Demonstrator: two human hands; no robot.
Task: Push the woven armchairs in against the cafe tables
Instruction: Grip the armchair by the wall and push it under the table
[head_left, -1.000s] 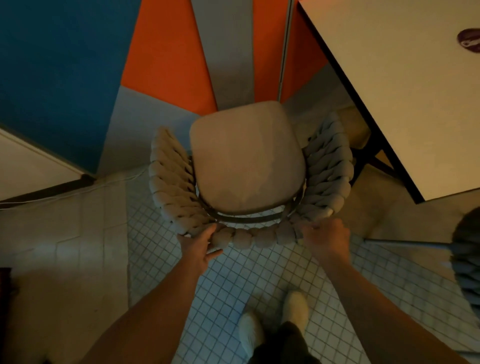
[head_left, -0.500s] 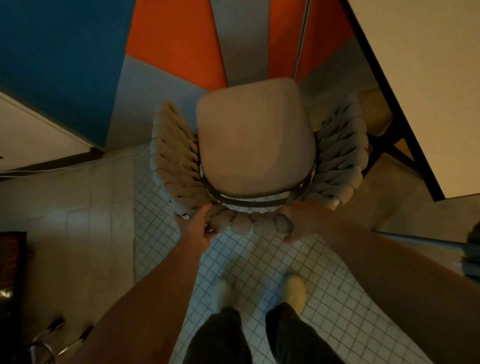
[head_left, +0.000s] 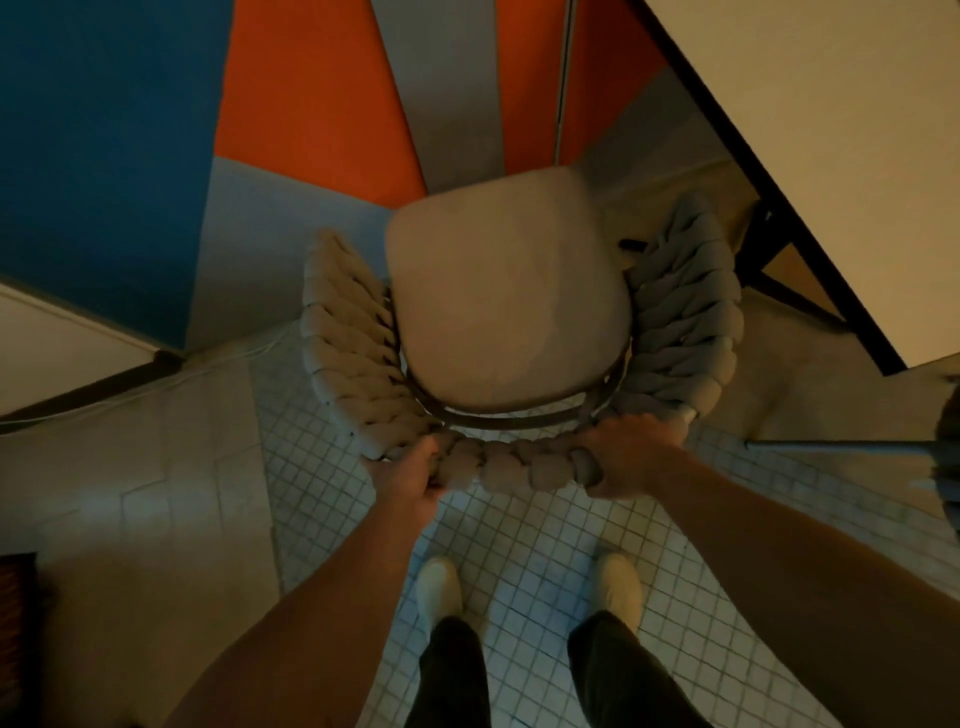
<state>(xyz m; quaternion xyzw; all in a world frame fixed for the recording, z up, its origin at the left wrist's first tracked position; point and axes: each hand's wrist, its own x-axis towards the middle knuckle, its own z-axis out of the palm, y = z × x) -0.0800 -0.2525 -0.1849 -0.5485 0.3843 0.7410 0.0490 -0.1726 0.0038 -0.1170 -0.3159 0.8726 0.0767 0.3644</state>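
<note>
A beige woven armchair (head_left: 506, 306) with a padded seat and thick braided back stands on the tiled floor just in front of me, seen from above. My left hand (head_left: 408, 480) grips the left end of the braided backrest. My right hand (head_left: 626, 454) is wrapped over the backrest's right end. The pale cafe table (head_left: 852, 140) with a dark edge and black legs reaches in from the upper right. The chair's right armrest is close to the table's leg, and the seat faces the wall, not the table.
A wall with blue, orange and grey panels (head_left: 311, 104) rises just beyond the chair. At the right edge a second dark woven chair (head_left: 948, 447) with a metal rod pokes in. My two feet in pale shoes (head_left: 439, 592) stand on small white tiles.
The chair's back has shifted a little right. My left hand has closed more firmly round the backrest, and my feet have moved apart.
</note>
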